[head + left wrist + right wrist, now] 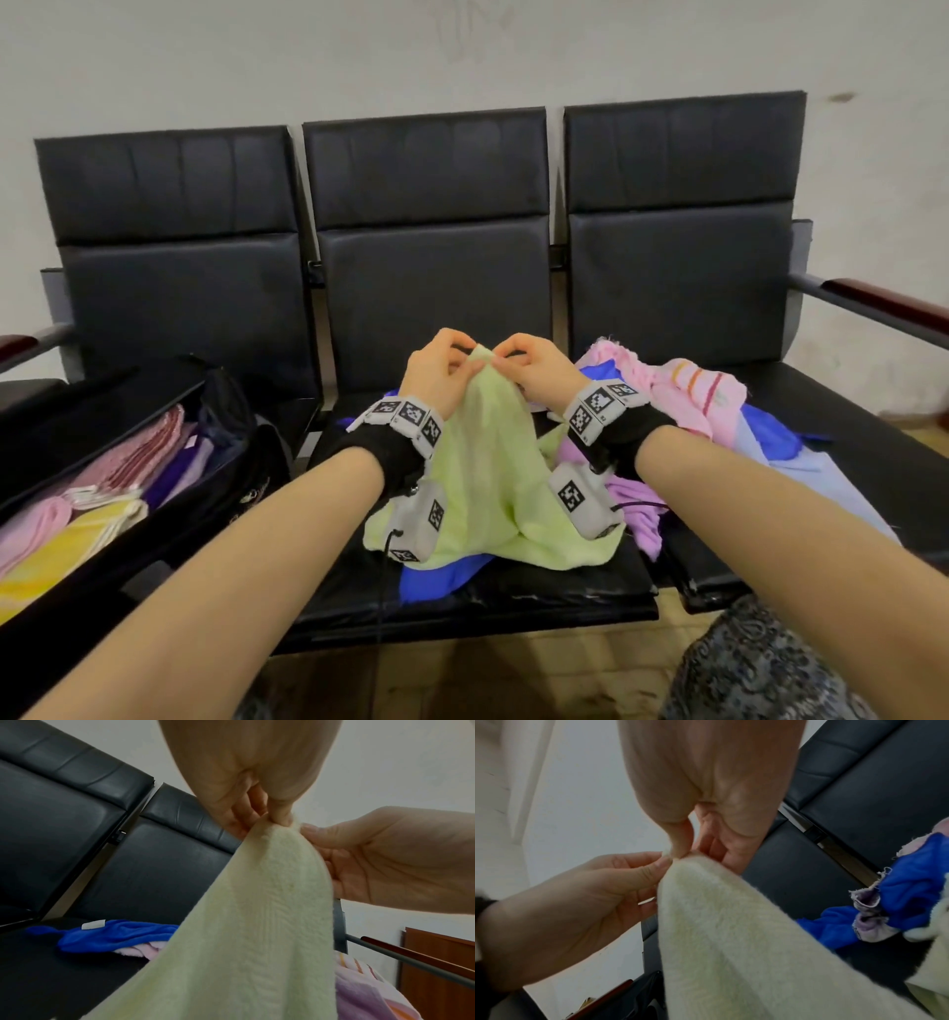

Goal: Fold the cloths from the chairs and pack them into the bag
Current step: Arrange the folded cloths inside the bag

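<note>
A pale green cloth [488, 462] hangs from both hands over the middle chair seat [513, 591], its lower part draped on the other cloths. My left hand [452, 367] pinches its top corner, and my right hand [518, 362] pinches the same peak right beside it. The left wrist view shows the left hand [272, 815] pinching the green cloth [257, 923] with the right hand [334, 841] at its side. In the right wrist view, the right hand [682, 847] pinches the green cloth [731, 933] next to the left hand [654, 866]. The open black bag [215, 488] lies on the left chair.
Folded pink, purple and yellow cloths [102, 493] fill the bag. Loose blue [441, 575], pink [688, 395], purple [637, 503] and light blue [821, 473] cloths lie piled on the middle and right seats. Wooden armrests [893, 303] flank the row; a wall stands behind.
</note>
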`<state>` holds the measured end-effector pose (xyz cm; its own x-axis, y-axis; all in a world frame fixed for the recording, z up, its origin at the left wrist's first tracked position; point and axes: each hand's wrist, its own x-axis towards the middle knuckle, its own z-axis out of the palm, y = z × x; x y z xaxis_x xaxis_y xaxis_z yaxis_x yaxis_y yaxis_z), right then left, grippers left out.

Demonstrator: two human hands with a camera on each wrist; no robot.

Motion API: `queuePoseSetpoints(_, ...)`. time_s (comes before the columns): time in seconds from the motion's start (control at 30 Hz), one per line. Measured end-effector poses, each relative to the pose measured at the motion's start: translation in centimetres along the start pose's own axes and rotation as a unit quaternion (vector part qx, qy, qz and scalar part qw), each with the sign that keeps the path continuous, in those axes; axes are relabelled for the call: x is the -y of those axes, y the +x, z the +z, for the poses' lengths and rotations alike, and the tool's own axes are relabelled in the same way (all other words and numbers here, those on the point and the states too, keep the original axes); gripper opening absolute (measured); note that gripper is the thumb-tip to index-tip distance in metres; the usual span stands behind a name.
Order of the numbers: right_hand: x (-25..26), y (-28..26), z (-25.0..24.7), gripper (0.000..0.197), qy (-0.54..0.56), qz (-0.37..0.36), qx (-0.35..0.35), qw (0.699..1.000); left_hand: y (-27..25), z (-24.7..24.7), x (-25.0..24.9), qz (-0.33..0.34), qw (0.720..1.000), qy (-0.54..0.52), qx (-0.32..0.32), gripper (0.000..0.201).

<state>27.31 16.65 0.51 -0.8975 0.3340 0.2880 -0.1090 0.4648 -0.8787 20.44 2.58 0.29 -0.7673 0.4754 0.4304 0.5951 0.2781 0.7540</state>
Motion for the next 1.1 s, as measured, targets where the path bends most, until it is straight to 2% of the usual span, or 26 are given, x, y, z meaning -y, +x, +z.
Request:
queuePoseSetpoints(0.1, -0.3, -0.3, 0.3, 0.023, -0.011, 0.02, 0.032, 0.999, 0.0, -0.1, -0.1, 0.012, 1.0, 0.027, -0.006, 0.016)
queuePoseSetpoints(0.17, -0.7, -0.7, 0.5, 0.038, -0.038, -0.012, 0.048, 0.998, 0.1, -0.6, -0.2, 0.002, 0.999, 0.007, -0.038, 0.014)
queuePoseSetpoints(0.23, -1.3, -0.8, 0.5, 0.044, -0.073, -0.054, 0.051, 0.995, 0.6, -1.3, -0.1, -0.008, 0.997, -0.024, -0.079, 0.009)
queuePoseSetpoints(0.3, -2.1, -0.7, 0.5, 0.043, -0.107, -0.072, 0.045, 0.991, 1.0, -2.2, -0.2, -0.004, 0.994, -0.035, -0.105, 0.005)
queuePoseSetpoints(0.4, -2.9, -0.6, 0.6, 0.031, -0.148, -0.077, 0.04, 0.985, 1.3, -3.6, -0.5, 0.004, 0.99, -0.047, -0.129, 0.004)
queuePoseSetpoints(0.57, -4.7, -1.6, 0.8, 0.008, -0.215, -0.032, 0.083, 0.973, 1.5, -5.6, -0.4, -0.009, 0.977, -0.063, -0.201, 0.005)
queuePoseSetpoints(0.7, -6.9, -2.9, 1.0, 0.02, -0.242, 0.018, 0.115, 0.963, 1.6, -7.6, 0.4, -0.024, 0.968, -0.056, -0.244, 0.011)
queuePoseSetpoints(0.83, -8.5, -3.4, 0.7, 0.042, -0.224, 0.052, 0.13, 0.964, 1.5, -9.7, 1.4, -0.042, 0.959, -0.026, -0.28, 0.017)
queuePoseSetpoints(0.93, -8.8, -3.4, 0.2, 0.034, -0.186, 0.087, 0.095, 0.974, 1.3, -11.0, 2.3, -0.065, 0.95, -0.013, -0.305, 0.021)
queuePoseSetpoints(1.0, -8.5, -3.3, -0.3, 0.03, -0.119, 0.104, 0.048, 0.986, 1.2, -11.7, 2.9, -0.079, 0.943, -0.009, -0.322, 0.022)
queuePoseSetpoints(1.1, -8.2, -2.4, -1.1, 0.032, -0.045, 0.093, -0.028, 0.994, 1.1, -12.6, 3.6, -0.096, 0.936, 0.001, -0.338, 0.024)
